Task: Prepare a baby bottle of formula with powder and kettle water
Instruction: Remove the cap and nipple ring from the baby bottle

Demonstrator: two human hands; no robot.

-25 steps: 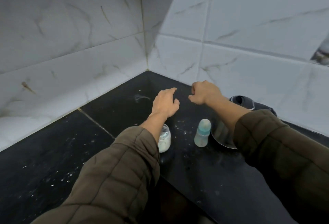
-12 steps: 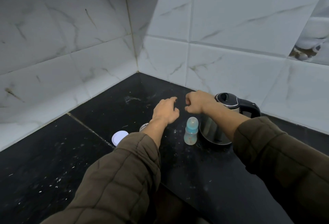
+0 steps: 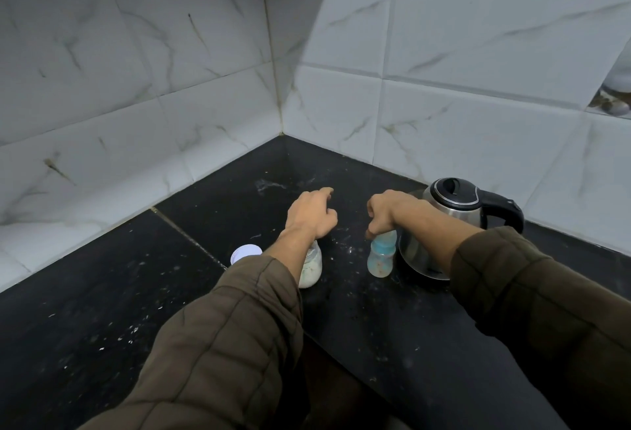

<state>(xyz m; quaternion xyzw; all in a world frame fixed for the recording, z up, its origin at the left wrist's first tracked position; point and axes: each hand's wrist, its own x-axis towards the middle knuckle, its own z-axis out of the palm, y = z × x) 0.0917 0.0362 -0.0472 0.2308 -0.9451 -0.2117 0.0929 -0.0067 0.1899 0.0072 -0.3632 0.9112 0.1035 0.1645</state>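
Single view, worn on the head: looking forward and steeply down across a black counter (image 3: 102,293) toward the tiled wall corner (image 3: 281,115), placed just left of centre. Wide-angle, with tile joints bending near the edges. Close in, with both sleeves (image 3: 222,344) filling the lower frame, left hand (image 3: 312,212) and right hand (image 3: 386,212) stretched out to mid-frame, kettle (image 3: 444,224) just right of them.

Bare counter (image 3: 345,293) between jar (image 3: 312,269) and bottle (image 3: 380,260); kettle (image 3: 454,197) beside bottle

Right hand (image 3: 386,214) now (perhaps) atop the bottle (image 3: 380,260)
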